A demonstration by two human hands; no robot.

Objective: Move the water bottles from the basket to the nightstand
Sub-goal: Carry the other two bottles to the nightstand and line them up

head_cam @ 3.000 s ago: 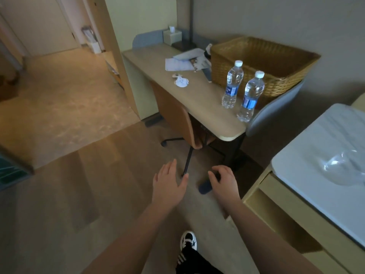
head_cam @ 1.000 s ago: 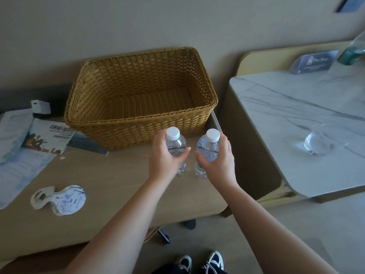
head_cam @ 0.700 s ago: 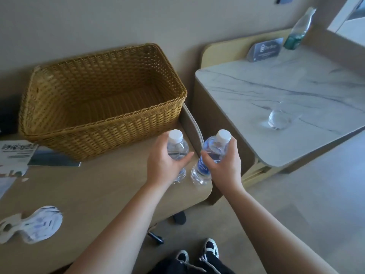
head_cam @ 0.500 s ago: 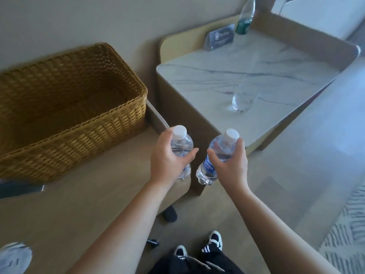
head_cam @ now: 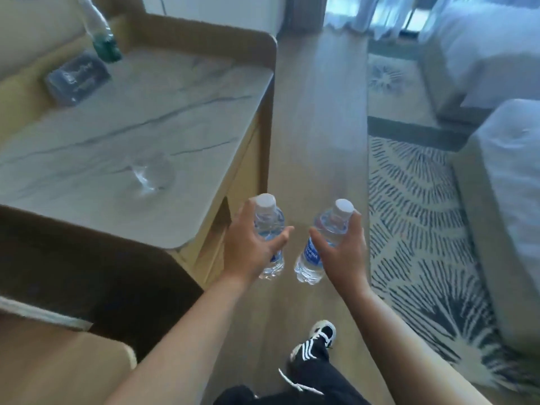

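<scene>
While both arms reach forward over the wooden floor (head_cam: 318, 118), each hand carries one clear water bottle with a white cap and a blue label. The left hand (head_cam: 248, 247) has its grip curled round the left bottle (head_cam: 268, 229), thumb across the front and fingers hidden behind it. The right hand (head_cam: 342, 252) has its grip wrapped round the right bottle (head_cam: 321, 244) — thumb on the near side, a fingertip up by the cap. Both bottles are held in the air, roughly upright and slightly apart, just off the near right corner of the marble worktop (head_cam: 122, 118). On that worktop a clear glass (head_cam: 152, 173) stands towards the near edge, a small dark sign (head_cam: 77, 78) towards the back, and a green-tinted bottle (head_cam: 100, 33) behind the sign — all blurred. Right of the worktop, beyond the strip of floor, lie a patterned rug (head_cam: 420, 217) and white bedding (head_cam: 514, 159). One black shoe with white stripes (head_cam: 315, 343) shows below the bottles.
</scene>
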